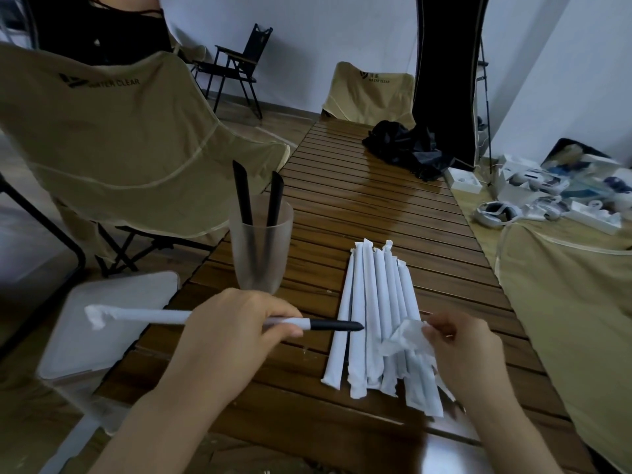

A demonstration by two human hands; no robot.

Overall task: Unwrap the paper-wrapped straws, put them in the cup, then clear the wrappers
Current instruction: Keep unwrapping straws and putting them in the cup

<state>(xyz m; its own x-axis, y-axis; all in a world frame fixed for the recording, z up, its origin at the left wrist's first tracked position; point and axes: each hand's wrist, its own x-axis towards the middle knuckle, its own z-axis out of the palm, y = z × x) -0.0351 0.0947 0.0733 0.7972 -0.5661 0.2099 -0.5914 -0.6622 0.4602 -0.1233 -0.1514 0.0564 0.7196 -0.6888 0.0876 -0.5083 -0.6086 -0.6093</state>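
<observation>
While gripping a half-unwrapped black straw (337,325) in the left hand (236,331) and pinching a torn wrapper scrap (407,338) in the right hand (460,350): best to slide the remaining sleeve off leftward, steadily. Cup (260,246), two straws inside, just beyond near the tabletop (359,206) edge; wrapped straws (376,316) beside; open room beyond.

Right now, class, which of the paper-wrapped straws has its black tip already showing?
The straw gripped in the left hand: its black tip pokes out toward the right hand, while the straws in the pile on the table remain fully wrapped.
</observation>
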